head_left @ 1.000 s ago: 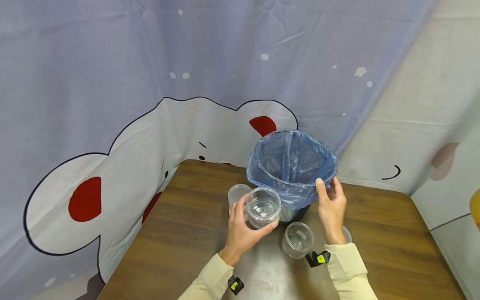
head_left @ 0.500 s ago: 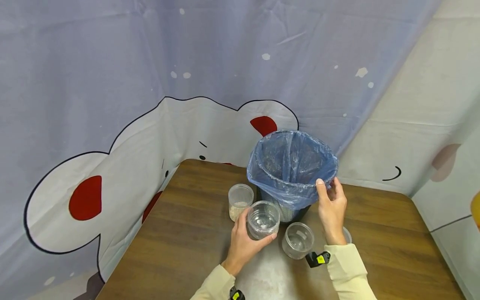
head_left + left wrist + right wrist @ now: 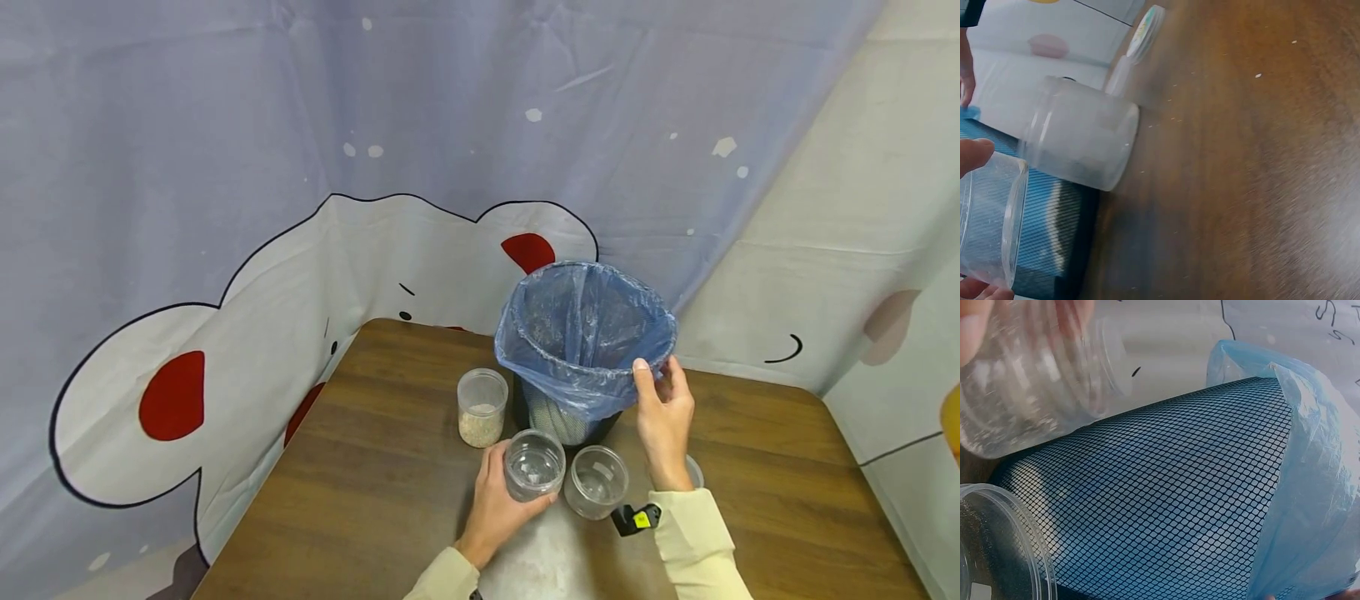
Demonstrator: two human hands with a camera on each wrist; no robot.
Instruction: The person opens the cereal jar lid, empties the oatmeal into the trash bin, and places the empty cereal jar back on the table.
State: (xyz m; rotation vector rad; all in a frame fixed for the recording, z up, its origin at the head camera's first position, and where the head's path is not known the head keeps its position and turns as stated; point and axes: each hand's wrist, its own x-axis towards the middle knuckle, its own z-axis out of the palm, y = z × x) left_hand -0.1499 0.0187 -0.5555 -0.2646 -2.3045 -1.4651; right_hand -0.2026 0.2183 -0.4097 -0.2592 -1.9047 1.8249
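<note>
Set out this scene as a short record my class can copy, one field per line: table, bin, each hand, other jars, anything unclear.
Table: brown, wood-look top
Bin: mesh bin with a blue bag folded over its rim
Left hand: grips a clear jar
Right hand: pinches the blue bag at the rim
Other jars: grain jar, upright, left of the bin in the head view; empty-handed neighbour jar, right of the gripped one
Unclear: round pale item, mostly hidden by the right wrist
</note>
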